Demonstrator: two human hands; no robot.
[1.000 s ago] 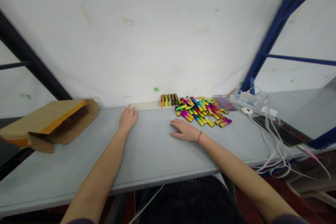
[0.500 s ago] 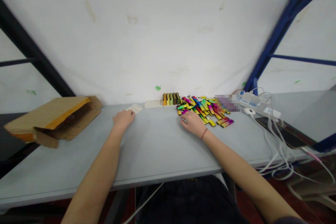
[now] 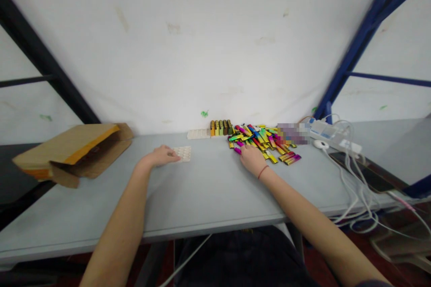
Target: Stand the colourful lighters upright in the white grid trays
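Observation:
My left hand (image 3: 164,155) pinches the left end of a small white tray (image 3: 183,154) with rows of hollows. The tray lies on the grey table. At the left edge of a loose pile of shiny multicoloured lighters (image 3: 261,136), my right hand (image 3: 252,158) has its fingers closed on a purple lighter (image 3: 237,150), whose end sticks out to the left. Against the wall is a second white tray (image 3: 198,133). Upright lighters (image 3: 221,128) in yellow, green and dark tones stand in rows at its right end.
An open brown cardboard box (image 3: 72,152) rests on the left of the table (image 3: 202,193). To the right are a power strip (image 3: 332,132), tangled white cables (image 3: 362,197) and a dark phone-like slab (image 3: 367,172). A blue metal post (image 3: 357,45) rises behind them.
My left hand has turned and brought the white tray right and nearer to me. My right hand has shifted slightly right, its fingers now curled at a purple lighter.

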